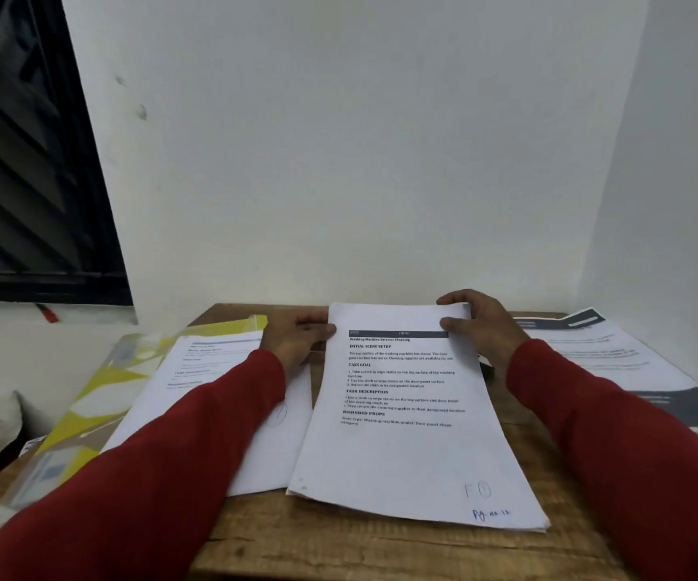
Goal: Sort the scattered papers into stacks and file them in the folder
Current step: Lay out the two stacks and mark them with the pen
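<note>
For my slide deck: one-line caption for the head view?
Both hands, left hand and right hand, grip a paper stack on a wooden table, yellow folder left.

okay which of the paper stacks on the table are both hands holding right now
The middle stack, headed "Washing Machine Exterior Cleaning". The left hand and right hand grip its far corners; the others lie untouched.

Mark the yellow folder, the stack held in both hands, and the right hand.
yellow folder (100,396), head view, on its yellow patterned cover.
held stack (406,446), head view, on the top sheet's blank lower half.
right hand (485,329), head view, on the back of the hand.
</note>
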Tool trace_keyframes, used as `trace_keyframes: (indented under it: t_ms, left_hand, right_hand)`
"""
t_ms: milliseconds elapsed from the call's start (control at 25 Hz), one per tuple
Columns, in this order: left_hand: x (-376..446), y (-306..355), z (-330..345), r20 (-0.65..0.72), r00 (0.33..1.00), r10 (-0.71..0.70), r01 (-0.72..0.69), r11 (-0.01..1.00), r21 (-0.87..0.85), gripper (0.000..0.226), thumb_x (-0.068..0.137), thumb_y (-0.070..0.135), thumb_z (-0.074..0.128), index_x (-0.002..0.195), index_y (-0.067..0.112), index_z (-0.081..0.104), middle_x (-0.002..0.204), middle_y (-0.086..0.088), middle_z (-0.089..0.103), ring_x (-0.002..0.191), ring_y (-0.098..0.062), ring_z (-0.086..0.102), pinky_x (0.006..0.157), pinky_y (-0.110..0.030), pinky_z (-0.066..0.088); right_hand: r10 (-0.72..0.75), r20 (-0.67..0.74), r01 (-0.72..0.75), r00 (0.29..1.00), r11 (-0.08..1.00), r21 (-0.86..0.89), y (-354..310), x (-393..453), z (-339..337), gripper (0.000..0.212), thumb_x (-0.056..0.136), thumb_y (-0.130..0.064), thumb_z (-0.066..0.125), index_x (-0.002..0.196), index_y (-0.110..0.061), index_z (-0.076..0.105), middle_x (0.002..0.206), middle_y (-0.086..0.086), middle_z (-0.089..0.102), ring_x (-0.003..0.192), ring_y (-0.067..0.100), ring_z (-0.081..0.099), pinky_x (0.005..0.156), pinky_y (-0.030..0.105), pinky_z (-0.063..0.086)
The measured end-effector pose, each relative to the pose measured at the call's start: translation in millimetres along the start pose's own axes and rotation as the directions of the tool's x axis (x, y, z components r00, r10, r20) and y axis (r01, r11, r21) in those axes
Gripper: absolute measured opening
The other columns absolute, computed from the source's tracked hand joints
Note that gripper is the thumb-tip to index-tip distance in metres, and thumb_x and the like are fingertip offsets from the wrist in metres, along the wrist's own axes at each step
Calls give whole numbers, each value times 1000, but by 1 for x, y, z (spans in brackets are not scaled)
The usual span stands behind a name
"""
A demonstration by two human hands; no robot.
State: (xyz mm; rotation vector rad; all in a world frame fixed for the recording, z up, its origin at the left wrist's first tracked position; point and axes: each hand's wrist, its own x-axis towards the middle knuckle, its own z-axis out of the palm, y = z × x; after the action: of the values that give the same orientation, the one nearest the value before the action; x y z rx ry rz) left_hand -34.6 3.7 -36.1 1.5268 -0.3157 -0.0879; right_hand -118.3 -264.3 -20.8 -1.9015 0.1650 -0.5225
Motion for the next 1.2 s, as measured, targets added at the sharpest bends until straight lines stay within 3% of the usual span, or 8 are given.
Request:
trace_keyframes:
  t_ms: [240,360,440,640,800,920,1040,1200]
  left_hand:
    - [5,-18,-6,-35,998,45,-45,999,13,19,84,-7,71,100,4,73,82,-10,75,62,-14,71,54,-23,56]
    - [6,-18,-7,-41,997,59,-57,997,45,19,84,-7,71,94,9,73,73,0,75,60,-12,70,54,-23,55]
    - [8,-20,-9,-46,996,72,-67,993,101,20,83,-2,74,90,17,74,74,1,75,62,-14,69,61,-28,57]
    - [13,-24,-13,-55,994,92,-82,984,157,18,81,4,78,85,22,75,79,-1,76,64,-14,68,68,-33,55]
    - [14,-26,-12,-58,994,97,-89,987,133,20,80,2,78,94,16,76,80,-2,76,63,-10,68,63,-25,54]
    - [17,-27,-13,-55,994,96,-90,990,110,22,79,2,79,90,21,76,81,0,77,68,-10,71,65,-24,55]
    - [16,-27,-13,-53,996,68,-63,994,90,21,80,1,78,92,17,75,81,-1,76,63,-9,70,55,-20,52]
    - [15,-32,-10,-42,997,62,-61,998,28,23,79,-3,77,100,6,76,91,-12,77,76,-21,75,66,-30,60]
  right_hand:
    - [-39,-82,-3,996,887,-462,7,-3,-19,32,90,-19,56,121,-24,61,104,2,66,83,18,60,68,24,46]
    - [165,82,-62,983,712,-700,12,-2,-35,48,87,-40,62,129,-18,59,119,2,61,109,20,57,86,26,39]
    - [236,163,-29,958,645,-763,17,-1,-36,36,89,-39,65,120,-20,66,114,-3,60,114,17,56,87,26,38]
    - [205,230,49,951,636,-770,18,3,-37,14,88,-39,66,78,-30,71,83,-11,67,88,11,60,77,26,44]
    - [222,226,46,949,609,-792,16,0,-35,30,88,-36,70,63,-28,55,69,-13,53,69,2,48,59,21,32]
    - [209,140,-16,968,608,-794,17,0,-37,25,88,-31,67,70,-14,65,72,-1,59,73,13,55,59,26,35]
    - [95,-108,-142,990,753,-642,20,2,-46,27,90,-37,67,86,-11,72,84,9,69,80,26,66,74,35,53]
    - [-166,-145,98,975,916,-388,0,5,-41,19,94,-14,63,111,-17,70,107,8,67,90,25,64,91,43,53]
